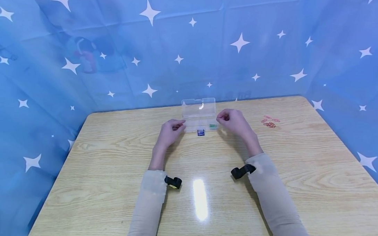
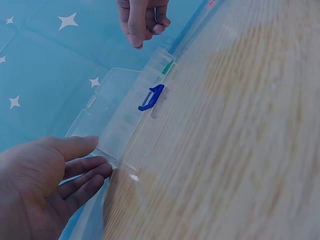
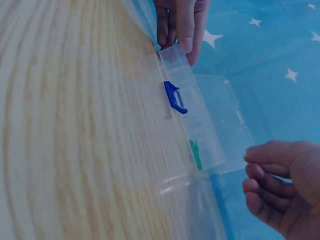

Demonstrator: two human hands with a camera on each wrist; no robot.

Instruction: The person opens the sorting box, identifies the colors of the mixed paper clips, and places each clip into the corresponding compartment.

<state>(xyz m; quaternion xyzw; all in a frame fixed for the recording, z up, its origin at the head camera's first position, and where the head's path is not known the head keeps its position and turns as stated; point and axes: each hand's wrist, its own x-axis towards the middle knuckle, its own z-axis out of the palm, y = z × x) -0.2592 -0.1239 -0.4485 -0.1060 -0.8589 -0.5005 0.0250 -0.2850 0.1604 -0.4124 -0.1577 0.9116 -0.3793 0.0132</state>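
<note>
We see the left hand (image 1: 170, 132) pinching the left end of one box (image 1: 191, 126); the right hand (image 1: 235, 122) hovers just beside its right end, fingers loosely bent, nothing visible in them. The box, lid (image 1: 198, 108) raised, sits near the tabletop's (image 1: 112, 164) far edge, well apart from the side edges. We count one blue latch (image 1: 201, 132); green bits (image 1: 213, 125) inside at right and red clips (image 1: 270, 125) farther right are too small to count.

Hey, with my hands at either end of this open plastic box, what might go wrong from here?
The right hand could bump the clear box and spill the green pieces lying in its right end. The lid stands open, so a nudge might swing it. The red clips lie loose on the table, where a sleeve might scatter them.
</note>
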